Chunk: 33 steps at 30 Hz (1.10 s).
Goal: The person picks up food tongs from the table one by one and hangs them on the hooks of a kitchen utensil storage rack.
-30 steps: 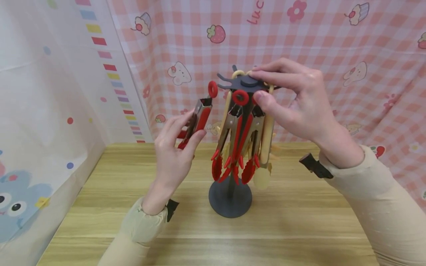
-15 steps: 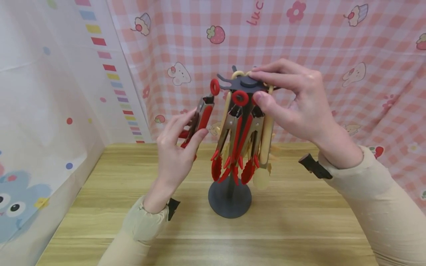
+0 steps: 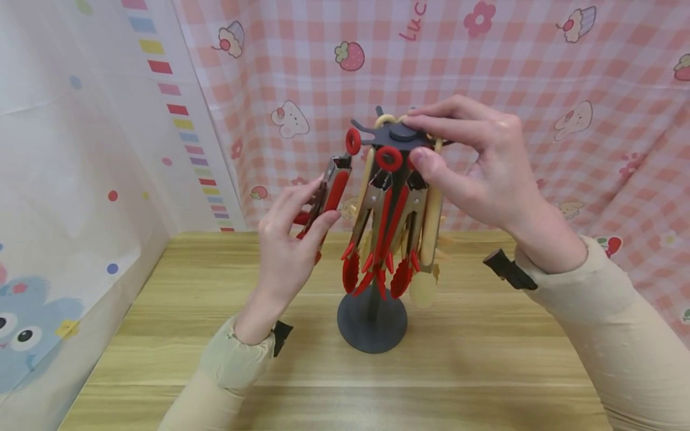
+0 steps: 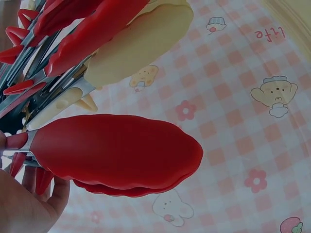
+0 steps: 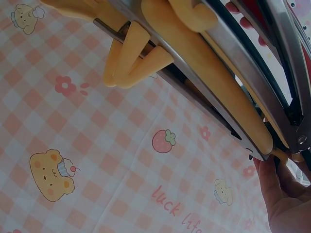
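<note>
My left hand (image 3: pixel 283 248) grips a pair of red and steel tongs (image 3: pixel 336 188) by the handles, red ring uppermost. That ring (image 3: pixel 353 141) is level with a hook at the left of a dark utensil stand (image 3: pixel 372 326); whether it touches is unclear. In the left wrist view the scalloped red tips (image 4: pixel 116 150) lie close together. My right hand (image 3: pixel 487 158) pinches the stand's top, fingers above and thumb below at a red ring. Two more pairs of red tongs (image 3: pixel 351 272) hang at the front. Cream tongs (image 3: pixel 431 230) hang on the right side.
The stand's round base rests on a wooden table (image 3: pixel 485 359). Behind it hangs a pink checked curtain (image 3: pixel 539 78). A white printed curtain (image 3: pixel 108 149) hangs on the left. More cream tongs (image 5: pixel 209 73) show in the right wrist view.
My left hand has moved slightly right with the tongs, bringing their red ring nearer the stand's left hook. My right hand stays where it was.
</note>
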Each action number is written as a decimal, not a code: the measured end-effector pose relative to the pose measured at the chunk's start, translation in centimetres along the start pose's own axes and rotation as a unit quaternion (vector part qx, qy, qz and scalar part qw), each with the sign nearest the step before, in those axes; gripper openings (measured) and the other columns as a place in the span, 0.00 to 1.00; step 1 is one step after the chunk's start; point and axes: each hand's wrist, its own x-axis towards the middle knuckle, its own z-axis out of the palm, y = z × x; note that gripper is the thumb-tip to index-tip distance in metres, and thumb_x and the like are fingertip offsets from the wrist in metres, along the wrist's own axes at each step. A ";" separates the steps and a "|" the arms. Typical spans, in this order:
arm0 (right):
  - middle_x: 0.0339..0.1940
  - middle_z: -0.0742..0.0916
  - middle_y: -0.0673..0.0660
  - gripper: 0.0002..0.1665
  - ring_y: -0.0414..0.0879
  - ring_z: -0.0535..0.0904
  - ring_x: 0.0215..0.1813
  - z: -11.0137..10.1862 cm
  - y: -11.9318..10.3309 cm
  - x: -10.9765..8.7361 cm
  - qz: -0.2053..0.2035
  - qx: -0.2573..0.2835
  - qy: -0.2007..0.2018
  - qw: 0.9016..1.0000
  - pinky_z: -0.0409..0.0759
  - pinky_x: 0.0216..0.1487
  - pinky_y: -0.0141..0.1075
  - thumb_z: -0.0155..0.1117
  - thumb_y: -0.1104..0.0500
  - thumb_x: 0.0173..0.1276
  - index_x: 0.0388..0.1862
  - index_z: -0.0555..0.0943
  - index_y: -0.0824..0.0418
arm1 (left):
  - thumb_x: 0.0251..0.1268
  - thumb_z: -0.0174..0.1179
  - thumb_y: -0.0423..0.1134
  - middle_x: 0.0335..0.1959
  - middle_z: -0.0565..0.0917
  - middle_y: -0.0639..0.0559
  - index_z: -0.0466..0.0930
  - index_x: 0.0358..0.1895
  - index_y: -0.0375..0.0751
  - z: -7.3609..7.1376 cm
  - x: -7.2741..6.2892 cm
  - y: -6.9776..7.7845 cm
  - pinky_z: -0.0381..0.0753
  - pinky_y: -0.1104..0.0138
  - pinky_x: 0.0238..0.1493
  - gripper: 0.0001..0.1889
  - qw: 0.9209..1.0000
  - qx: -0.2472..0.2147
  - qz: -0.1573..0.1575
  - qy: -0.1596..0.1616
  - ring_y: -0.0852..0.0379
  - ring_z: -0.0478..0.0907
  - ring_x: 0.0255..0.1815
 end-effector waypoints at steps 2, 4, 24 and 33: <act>0.52 0.90 0.70 0.23 0.25 0.80 0.42 0.0 0.0 0.0 0.000 -0.001 0.000 1.000 0.78 0.45 0.21 0.65 0.57 0.64 0.54 0.89 0.69 | 0.70 0.67 0.47 0.50 0.86 0.38 0.82 0.67 0.39 0.0 0.0 0.0 0.83 0.78 0.46 0.26 1.000 -0.001 0.003 -0.002 0.46 0.85 0.46; 0.51 0.90 0.71 0.23 0.25 0.80 0.41 0.0 0.1 0.0 -0.002 -0.001 0.001 1.000 0.78 0.44 0.21 0.65 0.57 0.64 0.54 0.89 0.69 | 0.70 0.63 0.56 0.50 0.86 0.38 0.82 0.67 0.39 0.1 0.0 0.0 0.83 0.78 0.46 0.30 1.000 -0.003 0.006 -0.003 0.46 0.85 0.47; 0.51 0.90 0.71 0.23 0.24 0.81 0.43 0.0 0.1 -0.1 0.000 0.001 0.001 1.000 0.78 0.46 0.21 0.66 0.57 0.65 0.54 0.89 0.69 | 0.68 0.56 0.66 0.50 0.86 0.39 0.83 0.66 0.40 0.5 -0.1 -0.1 0.83 0.77 0.39 0.36 1.000 0.008 0.010 -0.014 0.48 0.85 0.40; 0.51 0.90 0.71 0.23 0.25 0.81 0.42 0.1 0.0 -0.1 0.004 0.002 0.004 1.000 0.79 0.46 0.21 0.66 0.58 0.64 0.54 0.89 0.69 | 0.69 0.67 0.47 0.53 0.86 0.38 0.82 0.67 0.40 0.7 0.0 -0.2 0.86 0.73 0.38 0.27 1.000 0.010 0.007 -0.022 0.47 0.84 0.43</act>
